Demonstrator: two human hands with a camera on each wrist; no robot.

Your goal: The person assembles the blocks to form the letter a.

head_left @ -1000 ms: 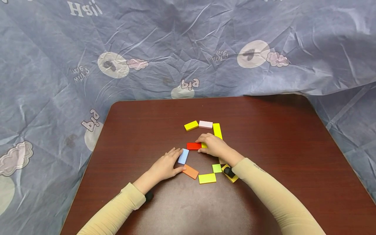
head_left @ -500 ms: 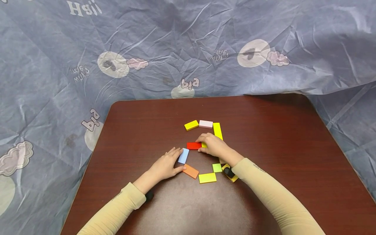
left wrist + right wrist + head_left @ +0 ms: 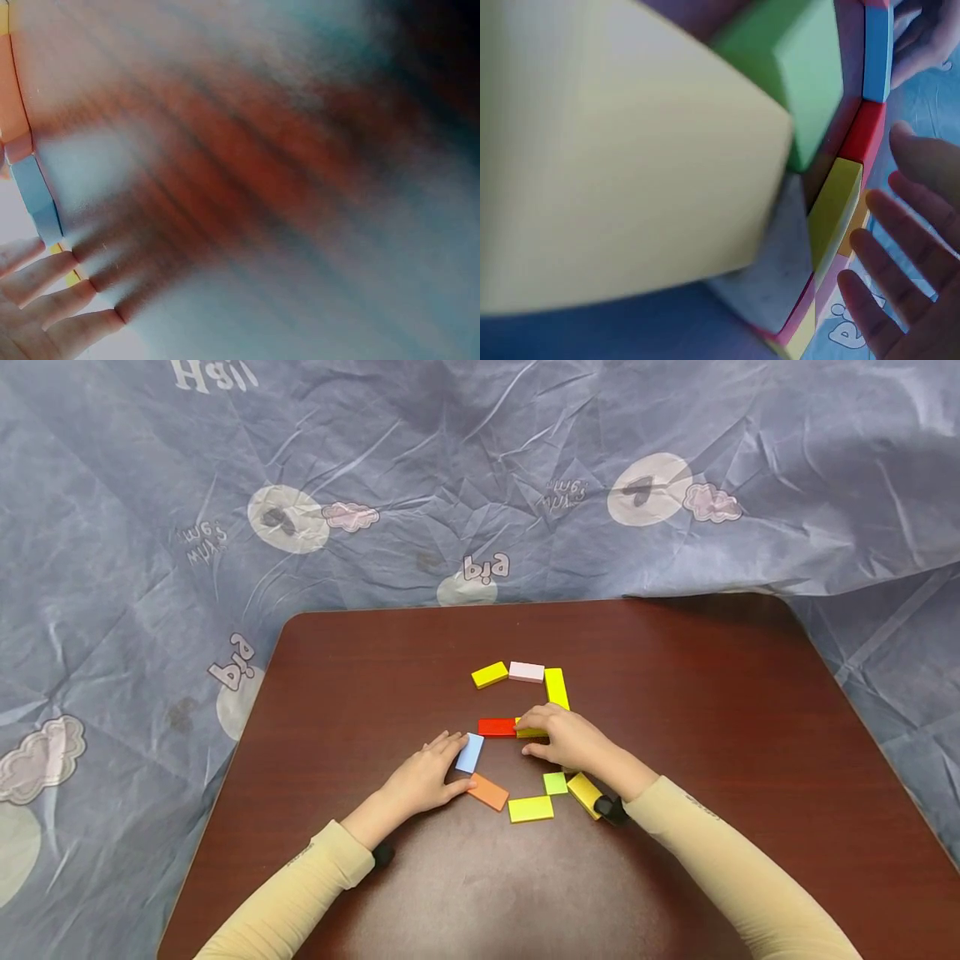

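In the head view my left hand [image 3: 423,777] lies flat on the table, its fingertips touching a light blue block [image 3: 470,753]. The thumb rests at the edge of an orange block [image 3: 489,793]. Fairly straight fingers also show in the left wrist view beside the blue block [image 3: 36,199]. My right hand [image 3: 573,737] hovers around a yellow block [image 3: 531,727] that abuts a red block [image 3: 497,727]. The right wrist view shows its fingers [image 3: 889,277] spread, apart from the yellow block [image 3: 835,214], gripping nothing. The hand partly hides that yellow block in the head view.
Further blocks form an outline: yellow [image 3: 490,675], pale pink [image 3: 527,672] and upright yellow [image 3: 557,688] at the back; green [image 3: 555,783], yellow [image 3: 531,809] and another yellow block [image 3: 584,795] in front. A brown table [image 3: 675,677] lies beneath, with a grey-blue cloth [image 3: 420,460] behind.
My right hand has let go of the yellow block beside the red one and shifted right and slightly toward me. The left hand stays in place at the blue and orange blocks.
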